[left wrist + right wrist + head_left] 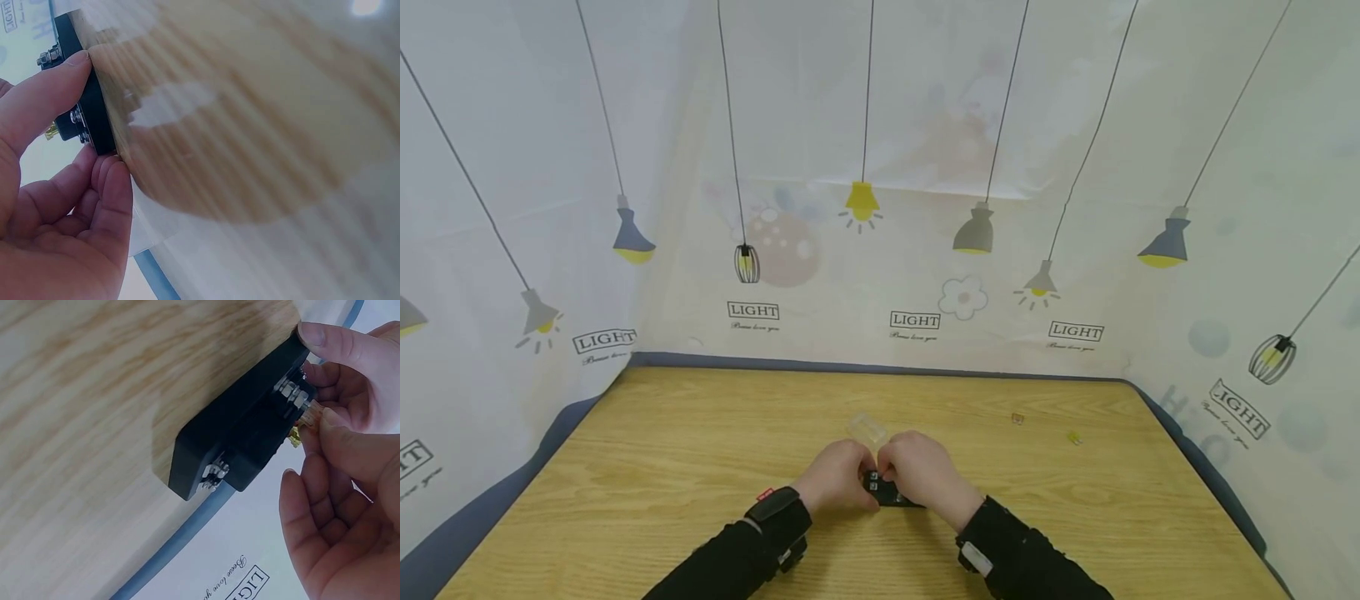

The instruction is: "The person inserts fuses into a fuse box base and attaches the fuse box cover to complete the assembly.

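A black block (225,419) with metal bolts and nuts along its top lies on the wooden table, like a terminal or fuse block. My left hand (840,473) grips one end of it, thumb on one side and fingers on the other. Between thumb and finger, my right hand (919,469) pinches a small translucent orange piece (311,414), seen in the right wrist view against the block beside a bolt. Whether the piece is seated cannot be told. A yellow, brass-like bit (294,436) shows beside it, partly hidden by the fingers.
Just beyond the hands is a clear plastic box or lid (868,428). Farther right lie a small orange-brown piece (1017,419) and a small yellow-green piece (1074,437). A printed sheet with lamp drawings (880,275) surrounds the wooden table (700,442).
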`<state>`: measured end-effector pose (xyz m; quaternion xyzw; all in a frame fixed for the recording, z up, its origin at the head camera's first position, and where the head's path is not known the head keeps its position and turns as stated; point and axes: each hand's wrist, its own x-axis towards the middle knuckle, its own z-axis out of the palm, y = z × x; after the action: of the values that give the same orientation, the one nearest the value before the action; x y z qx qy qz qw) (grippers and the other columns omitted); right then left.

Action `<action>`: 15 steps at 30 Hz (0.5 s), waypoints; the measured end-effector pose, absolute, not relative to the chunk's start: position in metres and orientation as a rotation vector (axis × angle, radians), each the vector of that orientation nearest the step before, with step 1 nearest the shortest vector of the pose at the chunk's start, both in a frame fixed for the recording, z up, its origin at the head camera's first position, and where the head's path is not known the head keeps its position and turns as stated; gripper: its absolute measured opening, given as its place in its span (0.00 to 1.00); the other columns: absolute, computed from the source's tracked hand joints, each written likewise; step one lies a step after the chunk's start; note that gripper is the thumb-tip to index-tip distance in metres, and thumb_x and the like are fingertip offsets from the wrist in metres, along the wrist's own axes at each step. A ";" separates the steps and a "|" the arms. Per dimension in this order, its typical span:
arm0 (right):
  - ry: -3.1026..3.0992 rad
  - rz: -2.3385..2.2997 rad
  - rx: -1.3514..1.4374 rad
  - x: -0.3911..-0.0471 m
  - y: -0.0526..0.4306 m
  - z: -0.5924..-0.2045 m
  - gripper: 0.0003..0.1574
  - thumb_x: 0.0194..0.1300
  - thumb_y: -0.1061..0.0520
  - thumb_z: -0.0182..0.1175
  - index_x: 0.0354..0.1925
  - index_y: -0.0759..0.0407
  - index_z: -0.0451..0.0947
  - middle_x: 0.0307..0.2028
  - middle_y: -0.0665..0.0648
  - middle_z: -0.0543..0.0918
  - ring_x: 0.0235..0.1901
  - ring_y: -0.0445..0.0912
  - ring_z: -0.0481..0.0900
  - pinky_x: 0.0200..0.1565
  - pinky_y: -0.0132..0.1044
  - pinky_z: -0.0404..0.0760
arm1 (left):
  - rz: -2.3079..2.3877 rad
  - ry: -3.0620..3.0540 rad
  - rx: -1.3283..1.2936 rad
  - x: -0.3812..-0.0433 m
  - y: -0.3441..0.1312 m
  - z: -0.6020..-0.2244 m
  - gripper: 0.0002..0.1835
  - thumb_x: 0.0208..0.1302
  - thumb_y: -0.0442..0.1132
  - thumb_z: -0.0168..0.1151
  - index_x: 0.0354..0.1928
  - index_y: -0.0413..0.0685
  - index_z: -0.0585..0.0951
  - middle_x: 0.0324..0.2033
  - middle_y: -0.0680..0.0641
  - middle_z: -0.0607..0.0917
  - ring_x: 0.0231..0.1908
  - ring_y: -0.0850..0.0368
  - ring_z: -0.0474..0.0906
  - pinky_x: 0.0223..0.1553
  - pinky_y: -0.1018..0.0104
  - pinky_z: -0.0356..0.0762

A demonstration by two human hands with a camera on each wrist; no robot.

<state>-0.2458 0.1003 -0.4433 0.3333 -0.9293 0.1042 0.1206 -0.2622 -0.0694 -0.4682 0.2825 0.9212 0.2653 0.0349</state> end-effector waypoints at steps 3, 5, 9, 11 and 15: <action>-2.718 0.289 0.965 -0.245 0.100 -0.443 0.07 0.52 0.61 0.64 0.23 0.48 0.79 0.22 0.43 0.74 0.25 0.38 0.71 0.30 0.30 0.73 | 0.821 2.831 0.874 -0.261 -0.069 -0.468 0.17 0.31 0.46 0.76 0.26 0.51 0.81 0.21 0.55 0.77 0.22 0.64 0.67 0.26 0.69 0.66; -2.715 0.280 0.963 -0.244 0.100 -0.443 0.07 0.52 0.61 0.64 0.23 0.48 0.79 0.22 0.43 0.74 0.25 0.38 0.72 0.29 0.30 0.73 | 0.827 2.827 0.875 -0.260 -0.069 -0.467 0.17 0.31 0.45 0.76 0.26 0.50 0.80 0.20 0.55 0.77 0.21 0.64 0.66 0.25 0.69 0.66; -2.707 0.266 0.967 -0.243 0.100 -0.441 0.08 0.52 0.61 0.64 0.22 0.47 0.79 0.22 0.43 0.73 0.25 0.37 0.71 0.28 0.29 0.72 | 0.844 2.815 0.874 -0.259 -0.069 -0.466 0.16 0.31 0.44 0.76 0.25 0.51 0.81 0.18 0.57 0.75 0.20 0.64 0.65 0.24 0.70 0.64; -2.702 0.261 0.969 -0.242 0.100 -0.440 0.08 0.52 0.60 0.64 0.22 0.47 0.78 0.21 0.43 0.73 0.24 0.37 0.70 0.27 0.29 0.71 | 0.852 2.812 0.872 -0.259 -0.069 -0.466 0.15 0.31 0.44 0.75 0.25 0.52 0.81 0.17 0.57 0.74 0.19 0.64 0.65 0.23 0.70 0.63; -2.692 0.239 0.971 -0.242 0.099 -0.439 0.09 0.53 0.61 0.63 0.22 0.48 0.77 0.21 0.43 0.71 0.23 0.37 0.68 0.27 0.28 0.70 | 0.865 2.809 0.870 -0.259 -0.069 -0.466 0.15 0.31 0.43 0.75 0.25 0.53 0.81 0.17 0.57 0.73 0.20 0.64 0.64 0.23 0.70 0.63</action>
<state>-0.2420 0.0995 -0.4390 0.3349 -0.9290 0.0826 0.1344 -0.2595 -0.0695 -0.4657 0.2836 0.9157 0.2822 0.0383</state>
